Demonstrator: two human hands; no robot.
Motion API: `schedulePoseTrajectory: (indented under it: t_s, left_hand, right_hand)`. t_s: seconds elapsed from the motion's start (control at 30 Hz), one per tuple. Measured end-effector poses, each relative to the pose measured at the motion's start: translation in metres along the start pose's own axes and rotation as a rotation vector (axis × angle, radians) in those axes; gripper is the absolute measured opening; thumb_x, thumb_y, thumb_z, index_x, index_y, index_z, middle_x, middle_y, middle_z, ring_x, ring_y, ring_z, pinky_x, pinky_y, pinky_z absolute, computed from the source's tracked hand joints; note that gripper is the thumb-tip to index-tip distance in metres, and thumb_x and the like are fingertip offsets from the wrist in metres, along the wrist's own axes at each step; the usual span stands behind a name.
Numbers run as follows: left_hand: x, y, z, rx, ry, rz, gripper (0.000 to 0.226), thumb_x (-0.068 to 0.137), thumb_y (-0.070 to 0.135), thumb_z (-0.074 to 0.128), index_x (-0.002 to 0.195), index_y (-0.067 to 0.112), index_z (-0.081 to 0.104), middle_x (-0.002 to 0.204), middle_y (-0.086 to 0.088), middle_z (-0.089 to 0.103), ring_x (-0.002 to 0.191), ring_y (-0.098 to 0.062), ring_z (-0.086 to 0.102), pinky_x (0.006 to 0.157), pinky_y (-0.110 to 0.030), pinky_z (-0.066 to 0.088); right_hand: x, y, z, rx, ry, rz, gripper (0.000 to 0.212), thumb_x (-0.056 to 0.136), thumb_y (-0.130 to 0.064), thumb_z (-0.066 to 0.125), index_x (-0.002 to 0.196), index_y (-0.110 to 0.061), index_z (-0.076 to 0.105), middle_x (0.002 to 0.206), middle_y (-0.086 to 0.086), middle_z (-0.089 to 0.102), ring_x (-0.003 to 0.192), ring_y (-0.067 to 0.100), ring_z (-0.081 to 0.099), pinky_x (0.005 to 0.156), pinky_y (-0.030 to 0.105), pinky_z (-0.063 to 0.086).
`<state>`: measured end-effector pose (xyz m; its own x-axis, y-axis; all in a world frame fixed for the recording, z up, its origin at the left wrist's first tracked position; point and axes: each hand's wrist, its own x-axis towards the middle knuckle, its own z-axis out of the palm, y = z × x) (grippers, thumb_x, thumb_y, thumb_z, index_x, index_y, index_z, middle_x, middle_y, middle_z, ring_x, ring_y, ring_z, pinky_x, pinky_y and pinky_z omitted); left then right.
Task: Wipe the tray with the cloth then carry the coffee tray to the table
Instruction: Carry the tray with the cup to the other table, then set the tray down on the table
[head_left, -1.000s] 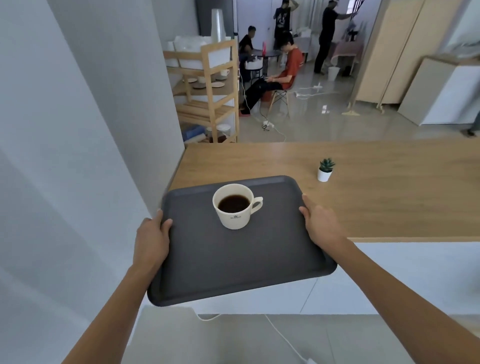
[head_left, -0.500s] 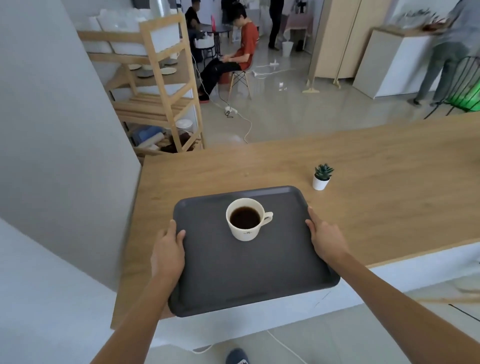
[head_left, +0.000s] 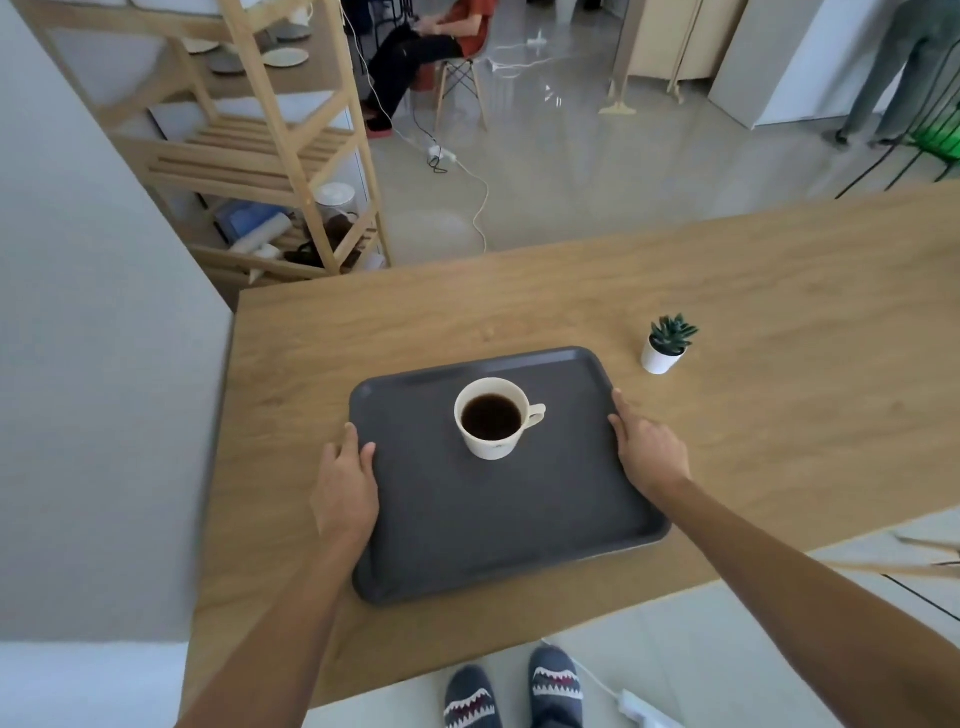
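Note:
A dark grey tray (head_left: 498, 519) lies over the wooden table (head_left: 779, 322), fully within its top. On it stands a cream cup of black coffee (head_left: 493, 418), handle to the right. My left hand (head_left: 345, 486) grips the tray's left rim, thumb on top. My right hand (head_left: 647, 449) grips the right rim. No cloth is in view.
A small potted succulent (head_left: 667, 345) stands on the table just right of the tray's far corner. A grey wall (head_left: 93, 364) borders the table on the left. Beyond it are a wooden shelf rack (head_left: 270, 156), floor cables, a seated person and a standing person.
The tray has moved forward from beyond the table's near edge to fully over the tabletop, and my view has tilted further down. Both hands keep their grip.

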<state>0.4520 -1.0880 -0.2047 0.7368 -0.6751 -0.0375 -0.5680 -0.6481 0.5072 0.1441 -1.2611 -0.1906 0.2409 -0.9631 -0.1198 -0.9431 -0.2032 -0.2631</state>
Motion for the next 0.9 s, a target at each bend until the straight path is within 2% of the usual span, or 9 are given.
schedulePoseTrajectory:
  t_s: [0.33,0.6,0.9]
  left_hand:
    - [0.005,0.013,0.013,0.124,0.022,-0.046,0.048,0.1,0.037,0.034,0.143,0.016,0.039,0.11,-0.017,0.054,0.091,-0.038,0.058,0.07,-0.045,0.047]
    - [0.007,0.013,0.014,0.137,0.028,-0.072,0.048,0.1,0.037,0.033,0.144,0.018,0.038,0.113,-0.016,0.053,0.088,-0.036,0.06,0.07,-0.043,0.046]
    - [0.004,0.015,0.014,0.149,0.032,-0.071,0.048,0.1,0.036,0.033,0.144,0.017,0.039,0.113,-0.016,0.053,0.087,-0.035,0.06,0.07,-0.045,0.049]
  right_hand:
    - [0.025,0.009,0.004,-0.084,0.012,-0.042,0.048,0.101,-0.038,0.025,0.148,-0.03,0.022,0.093,0.015,0.069,0.075,0.037,0.065,0.057,0.035,0.039]
    - [0.026,0.01,0.004,-0.124,0.012,-0.085,0.048,0.101,-0.035,0.027,0.148,-0.026,0.023,0.095,0.011,0.068,0.072,0.036,0.065,0.055,0.033,0.04]
    - [0.025,0.012,0.002,-0.145,0.004,-0.102,0.048,0.102,-0.035,0.025,0.149,-0.03,0.019,0.1,0.007,0.068,0.072,0.034,0.065,0.053,0.032,0.039]
